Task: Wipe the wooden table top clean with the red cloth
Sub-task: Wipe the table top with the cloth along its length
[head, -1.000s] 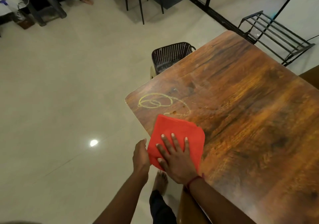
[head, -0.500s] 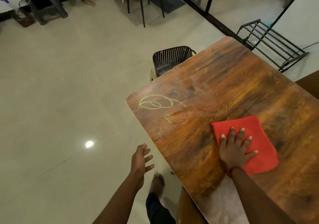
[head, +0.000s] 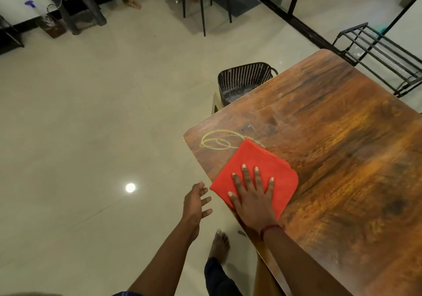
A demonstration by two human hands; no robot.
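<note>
The folded red cloth lies flat on the wooden table top, near its left edge and close to the near corner. My right hand presses down on the cloth with the palm flat and fingers spread. A yellow looping scribble marks the wood just beyond the cloth; the cloth's far corner covers part of it. My left hand hovers off the table's edge over the floor, fingers apart, holding nothing.
A black perforated basket stands on the floor against the table's far-left side. A black metal rack is behind the table at the right. Chair legs and another person's foot are across the tiled floor.
My right hand has slid the cloth from the table's middle back left to the edge, reaching the yellow scribble. My left hand stays off the table, fingers spread.
</note>
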